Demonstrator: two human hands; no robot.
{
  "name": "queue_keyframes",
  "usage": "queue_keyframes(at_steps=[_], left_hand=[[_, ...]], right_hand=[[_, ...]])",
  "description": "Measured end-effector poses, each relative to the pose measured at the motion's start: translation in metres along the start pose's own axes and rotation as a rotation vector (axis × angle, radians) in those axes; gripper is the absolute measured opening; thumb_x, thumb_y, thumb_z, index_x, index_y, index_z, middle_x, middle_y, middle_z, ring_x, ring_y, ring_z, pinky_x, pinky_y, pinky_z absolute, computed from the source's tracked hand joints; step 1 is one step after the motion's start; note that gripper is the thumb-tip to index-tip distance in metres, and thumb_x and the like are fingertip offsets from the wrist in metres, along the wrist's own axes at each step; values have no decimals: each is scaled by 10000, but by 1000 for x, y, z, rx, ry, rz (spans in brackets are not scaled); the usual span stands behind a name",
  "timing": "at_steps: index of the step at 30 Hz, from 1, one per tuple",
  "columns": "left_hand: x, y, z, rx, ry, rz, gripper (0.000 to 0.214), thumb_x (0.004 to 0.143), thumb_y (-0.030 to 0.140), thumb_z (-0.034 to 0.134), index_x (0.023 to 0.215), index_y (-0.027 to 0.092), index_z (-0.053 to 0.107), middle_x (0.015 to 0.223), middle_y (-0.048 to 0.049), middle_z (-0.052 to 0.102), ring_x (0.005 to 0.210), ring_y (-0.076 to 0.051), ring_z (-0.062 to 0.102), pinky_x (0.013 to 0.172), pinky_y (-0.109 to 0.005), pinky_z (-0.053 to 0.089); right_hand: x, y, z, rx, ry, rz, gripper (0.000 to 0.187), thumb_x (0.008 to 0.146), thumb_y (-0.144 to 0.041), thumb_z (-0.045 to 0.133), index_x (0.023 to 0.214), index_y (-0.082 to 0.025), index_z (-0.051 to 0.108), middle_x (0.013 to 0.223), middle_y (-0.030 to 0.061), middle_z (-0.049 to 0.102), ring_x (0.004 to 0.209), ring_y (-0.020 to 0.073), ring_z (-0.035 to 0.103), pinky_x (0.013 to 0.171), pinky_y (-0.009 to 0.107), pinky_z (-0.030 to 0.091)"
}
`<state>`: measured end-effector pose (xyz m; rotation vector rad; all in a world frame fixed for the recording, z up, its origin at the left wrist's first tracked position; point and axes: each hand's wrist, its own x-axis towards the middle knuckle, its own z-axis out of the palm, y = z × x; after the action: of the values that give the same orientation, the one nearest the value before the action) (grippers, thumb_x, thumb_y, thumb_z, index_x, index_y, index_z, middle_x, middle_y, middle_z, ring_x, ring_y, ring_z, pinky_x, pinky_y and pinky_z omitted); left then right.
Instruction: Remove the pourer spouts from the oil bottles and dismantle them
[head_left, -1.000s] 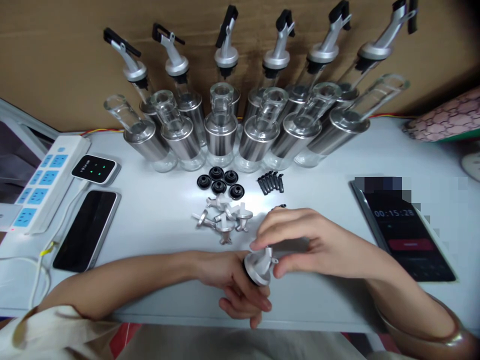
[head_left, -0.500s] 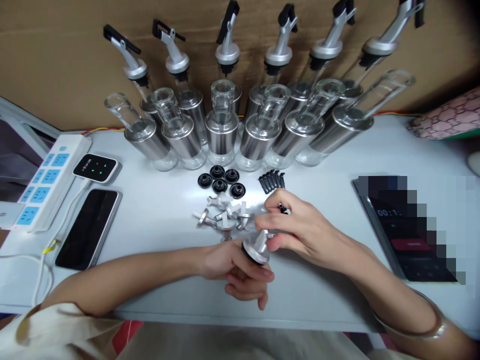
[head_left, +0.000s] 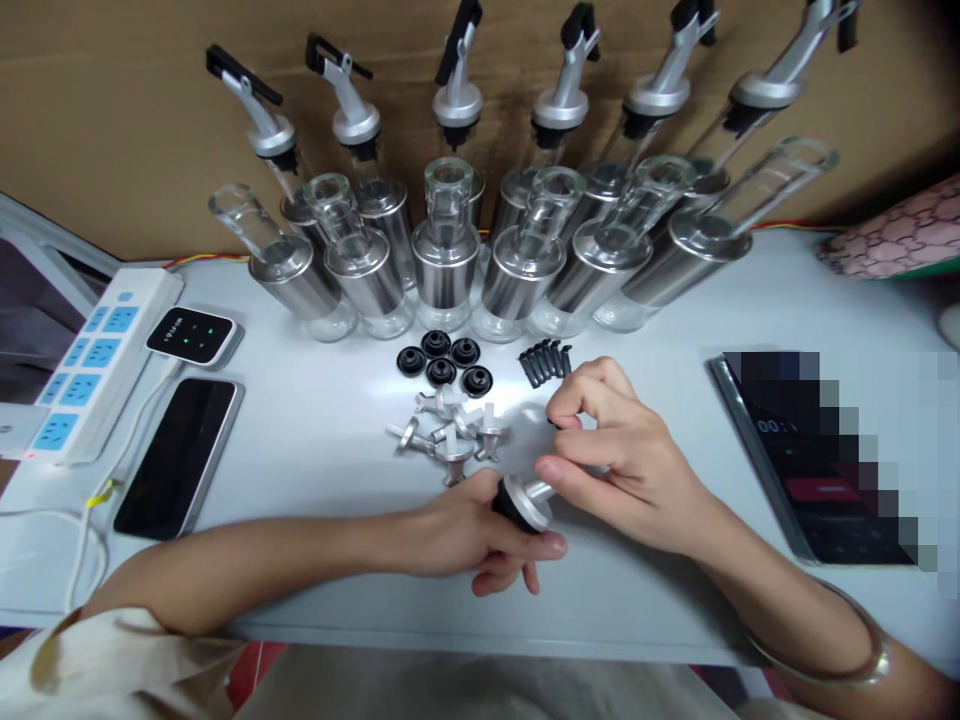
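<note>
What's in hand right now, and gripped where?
The left hand holds a silver pourer by its black base. The right hand is at its spout; whether it grips cannot be told.

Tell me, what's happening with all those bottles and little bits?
A person's left hand holds a silver-and-black pourer top, and the right hand is at its narrow end. Beyond the hands lie loose silver spout pieces, five black discs and some small black levers. Behind those, six front bottles stand with bare necks, and six back bottles wear tops.
</note>
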<state>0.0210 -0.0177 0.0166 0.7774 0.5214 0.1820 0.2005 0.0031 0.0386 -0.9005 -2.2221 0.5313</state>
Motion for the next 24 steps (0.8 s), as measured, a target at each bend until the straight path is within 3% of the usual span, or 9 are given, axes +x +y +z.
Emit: queue_keyframes(at_steps=[4, 11, 18, 24], left_hand=[[1, -3, 1, 93, 138, 1, 553, 705, 557, 705, 423, 190, 403, 323, 94, 371, 337, -41, 342, 729, -314, 505], [4, -3, -2, 84, 94, 23, 586, 697, 595, 695, 399, 193, 391, 342, 87, 370, 363, -56, 411, 756, -328, 494], [5, -7, -3, 71, 127, 63, 526, 758, 481, 684, 421, 186, 409, 349, 80, 387, 372, -57, 424, 701, -304, 485], [2, -4, 3, 47, 169, 49, 509, 767, 447, 668, 420, 179, 410, 341, 75, 381, 352, -53, 403, 565, -253, 476]], right_hand=[[0, -2, 0, 56, 0, 79, 431, 923, -225, 518, 513, -152, 403, 695, 4, 402, 733, 148, 382, 670, 333, 321], [1, -3, -1, 70, -30, 127, 419, 920, -228, 516, 520, -161, 409, 704, 8, 410, 732, 153, 388, 662, 337, 328], [0, -5, 0, 25, -13, 170, 413, 922, -207, 500, 521, -160, 413, 693, 4, 387, 726, 152, 387, 660, 337, 329], [0, -6, -1, 30, 18, 181, 412, 923, -201, 497, 523, -164, 407, 697, 4, 386, 712, 146, 402, 638, 322, 348]])
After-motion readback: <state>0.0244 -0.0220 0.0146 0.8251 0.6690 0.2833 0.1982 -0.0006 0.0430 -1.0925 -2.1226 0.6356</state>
